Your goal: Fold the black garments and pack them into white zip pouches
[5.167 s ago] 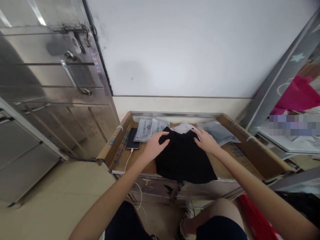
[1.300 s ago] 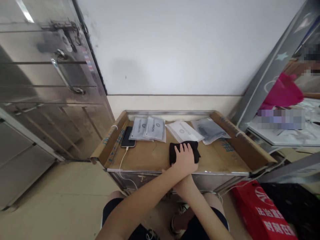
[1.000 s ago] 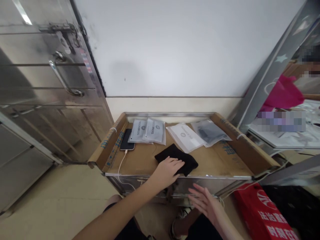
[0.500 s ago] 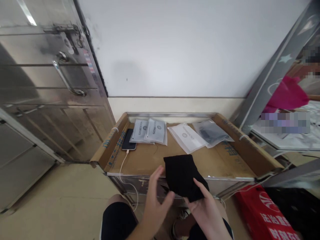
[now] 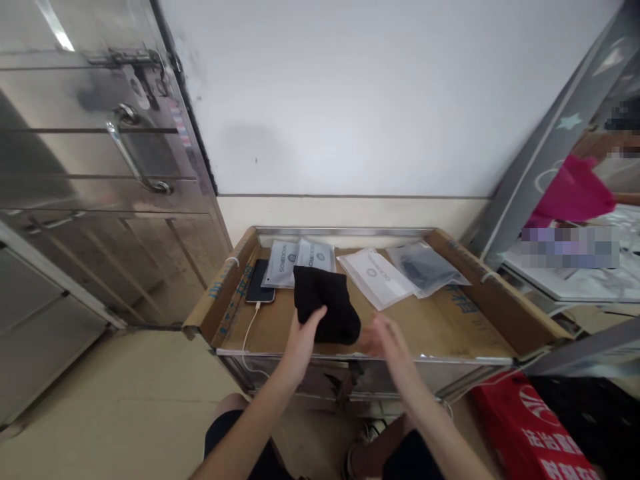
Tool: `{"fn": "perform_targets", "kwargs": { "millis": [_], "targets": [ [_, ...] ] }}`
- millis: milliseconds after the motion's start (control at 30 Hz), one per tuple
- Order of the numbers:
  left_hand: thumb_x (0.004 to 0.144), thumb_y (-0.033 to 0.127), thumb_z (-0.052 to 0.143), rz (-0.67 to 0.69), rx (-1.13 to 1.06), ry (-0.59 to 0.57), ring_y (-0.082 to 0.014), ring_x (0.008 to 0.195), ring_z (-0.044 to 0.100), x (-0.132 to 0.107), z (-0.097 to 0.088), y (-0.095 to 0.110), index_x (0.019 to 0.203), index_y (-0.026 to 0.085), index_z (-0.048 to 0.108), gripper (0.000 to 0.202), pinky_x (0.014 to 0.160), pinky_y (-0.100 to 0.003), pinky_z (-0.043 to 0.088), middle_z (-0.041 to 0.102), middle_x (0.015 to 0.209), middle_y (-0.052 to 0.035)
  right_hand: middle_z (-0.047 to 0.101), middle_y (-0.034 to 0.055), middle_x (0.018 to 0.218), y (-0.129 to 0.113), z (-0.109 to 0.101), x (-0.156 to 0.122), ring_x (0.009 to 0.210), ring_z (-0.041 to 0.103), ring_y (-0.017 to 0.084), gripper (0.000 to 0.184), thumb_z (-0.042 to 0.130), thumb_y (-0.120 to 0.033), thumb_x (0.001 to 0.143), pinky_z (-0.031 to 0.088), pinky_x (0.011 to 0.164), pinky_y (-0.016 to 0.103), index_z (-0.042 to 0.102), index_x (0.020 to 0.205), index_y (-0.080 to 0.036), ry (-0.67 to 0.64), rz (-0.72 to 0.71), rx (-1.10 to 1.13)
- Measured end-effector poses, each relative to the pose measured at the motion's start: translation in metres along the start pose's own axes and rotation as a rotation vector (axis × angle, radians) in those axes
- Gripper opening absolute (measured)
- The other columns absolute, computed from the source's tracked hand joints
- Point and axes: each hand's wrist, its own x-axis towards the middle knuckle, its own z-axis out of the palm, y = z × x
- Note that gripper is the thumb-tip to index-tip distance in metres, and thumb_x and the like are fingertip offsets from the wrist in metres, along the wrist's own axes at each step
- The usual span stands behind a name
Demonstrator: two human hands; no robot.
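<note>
My left hand [image 5: 303, 337] is closed on a folded black cloth [image 5: 325, 303], with the thumb lying across its front. The cloth is raised over the front of the cardboard-lined tabletop [image 5: 280, 333] and partly covers two clear packets. To the right of the cloth, my right hand [image 5: 387, 337] is apart from it with nothing in it. Its fingers are stretched out and partly blurred. Behind the cloth lie the grey printed packets [image 5: 283, 263]. A white printed packet [image 5: 377, 277] and a frosted bag with something dark inside [image 5: 425, 267] lie further right.
A phone [image 5: 260, 283] with a white cable [image 5: 249, 333] lies at the table's left. Cardboard walls [image 5: 500, 300] edge the sides. A metal door [image 5: 100, 167] stands to the left, a red bag [image 5: 530, 427] on the floor at right. A person's arm shows at far right.
The black cloth has moved left and up, from my right hand into my left. My right hand has let go and is now apart from it.
</note>
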Motion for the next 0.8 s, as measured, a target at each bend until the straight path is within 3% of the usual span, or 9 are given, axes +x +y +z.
{"fn": "perform_targets", "kwargs": {
  "millis": [67,133,233,300,467,633,800],
  "targets": [
    [0.068,0.026,0.068,-0.01,-0.022,-0.024,-0.0211,0.115,0.053,0.021,-0.005,-0.002,0.108,0.022,0.059,0.041,0.1,-0.035,0.041,0.06,0.119,-0.0038,0.06,0.0065,0.1,-0.016,-0.015,0.034,0.081,0.058,0.018,0.061,0.051,-0.055,0.077,0.048,0.073,0.032,0.042,0.126,-0.02,0.17,-0.316,-0.344],
    [0.067,0.026,0.067,-0.077,-0.005,-0.07,-0.0227,0.111,0.055,0.033,-0.008,-0.006,0.105,0.019,0.061,0.039,0.098,-0.036,0.042,0.063,0.115,-0.0056,0.055,0.0121,0.11,-0.028,-0.018,0.066,0.09,0.056,0.021,0.056,0.05,-0.049,0.079,0.045,0.079,0.034,0.044,0.124,-0.016,0.182,-0.513,-0.759],
    [0.065,0.026,0.069,-0.157,0.05,-0.145,-0.0244,0.107,0.058,0.037,-0.01,-0.011,0.099,0.017,0.064,0.035,0.098,-0.037,0.042,0.067,0.107,-0.0077,0.055,0.0152,0.107,-0.035,-0.003,0.102,0.1,0.052,0.027,0.041,0.05,-0.038,0.081,0.04,0.083,0.037,0.055,0.113,-0.013,0.071,-0.64,-1.362],
    [0.064,0.026,0.069,-0.163,0.048,-0.176,-0.0244,0.106,0.058,0.035,-0.011,-0.012,0.098,0.017,0.065,0.035,0.098,-0.036,0.041,0.067,0.105,-0.0077,0.056,0.0146,0.103,-0.034,0.011,0.117,0.1,0.051,0.027,0.034,0.049,-0.034,0.082,0.04,0.08,0.036,0.058,0.107,-0.014,0.014,-0.641,-1.59],
    [0.065,0.026,0.067,-0.192,-0.043,-0.201,-0.024,0.105,0.059,0.034,-0.014,-0.009,0.1,0.017,0.064,0.036,0.096,-0.036,0.043,0.067,0.105,-0.0072,0.06,0.013,0.095,-0.031,0.026,0.133,0.091,0.055,0.024,0.023,0.041,-0.019,0.084,0.039,0.072,0.032,0.061,0.095,-0.013,-0.004,-0.6,-1.7],
    [0.066,0.027,0.067,-0.178,-0.026,-0.219,-0.0232,0.107,0.058,0.036,-0.015,-0.013,0.103,0.018,0.063,0.038,0.098,-0.035,0.042,0.066,0.109,-0.0061,0.059,0.0137,0.1,-0.033,0.017,0.138,0.091,0.056,0.025,0.03,0.048,-0.03,0.083,0.038,0.07,0.031,0.056,0.106,-0.013,0.012,-0.584,-1.707],
    [0.066,0.026,0.067,-0.17,-0.063,-0.202,-0.0214,0.106,0.058,0.038,-0.02,-0.016,0.108,0.018,0.06,0.044,0.096,-0.032,0.043,0.066,0.109,-0.0055,0.063,0.0122,0.09,-0.04,0.009,0.139,0.081,0.059,0.022,0.022,0.04,-0.021,0.084,0.035,0.064,0.03,0.06,0.089,-0.013,0.031,-0.542,-1.703]
  ]
}}
